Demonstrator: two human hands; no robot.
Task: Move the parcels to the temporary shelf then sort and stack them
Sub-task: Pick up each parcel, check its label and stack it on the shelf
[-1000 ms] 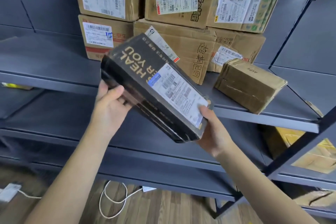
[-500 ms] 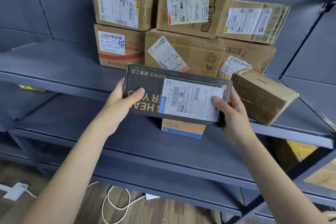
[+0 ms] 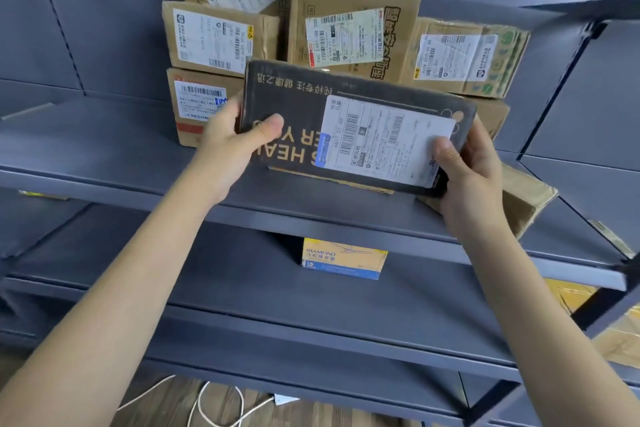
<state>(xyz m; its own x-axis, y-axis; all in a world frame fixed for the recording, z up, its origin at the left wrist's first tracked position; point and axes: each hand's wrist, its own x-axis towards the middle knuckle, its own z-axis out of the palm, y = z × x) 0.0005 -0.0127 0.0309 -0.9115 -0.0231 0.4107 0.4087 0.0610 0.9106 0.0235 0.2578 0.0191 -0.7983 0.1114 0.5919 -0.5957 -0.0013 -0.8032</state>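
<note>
Grey shelf (image 3: pixel 104 156) carrying stacked cardboard parcels (image 3: pixel 353 38) at back; my left hand (image 3: pixel 235 146) and right hand (image 3: pixel 467 177) both gripping black parcel (image 3: pixel 298 107) by its ends, holding it over shelf, in front of stack

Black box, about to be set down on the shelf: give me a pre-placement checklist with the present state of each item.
1. Both hands hold the black box: ok. The left hand grips its left end, the right hand its right end.
2. White label faces the camera: ok, though its print reads upside down.
3. Bare shelf to the left of the box: ok.
4. Clearance on the right: not ok. A tilted brown parcel sits right behind the right hand.
5. Stack of cardboard boxes behind looks steady: cannot tell.
6. Box bottom touching the shelf: cannot tell.
</note>
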